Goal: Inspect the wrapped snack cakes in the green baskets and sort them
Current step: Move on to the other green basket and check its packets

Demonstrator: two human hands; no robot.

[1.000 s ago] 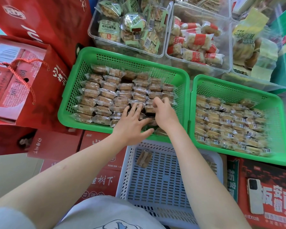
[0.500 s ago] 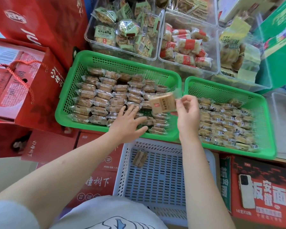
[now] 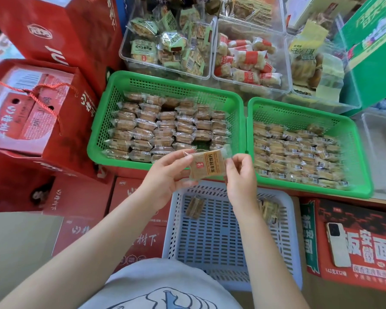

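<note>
Both hands hold one wrapped snack cake (image 3: 207,164) flat, label up, above the near rim of the left green basket (image 3: 98,139). My left hand (image 3: 167,172) grips its left end and my right hand (image 3: 240,175) pinches its right end. The left green basket holds rows of wrapped cakes (image 3: 165,128), with a small gap near its front right. Several more wrapped cakes (image 3: 294,157) fill the right green basket (image 3: 361,152). A pale blue basket (image 3: 210,239) below my hands holds one cake (image 3: 194,207) at its far left and another (image 3: 269,208) at its far right.
Clear tubs of other packaged snacks (image 3: 167,47) stand behind the green baskets. Red gift boxes (image 3: 31,108) crowd the left side. A phone (image 3: 339,244) lies on a red carton at the lower right. A green box (image 3: 370,47) stands at the far right.
My right hand lifted a cake out of the left green basket and brought it toward me. My left hand left the basket's cakes and took hold of the cake's other end.
</note>
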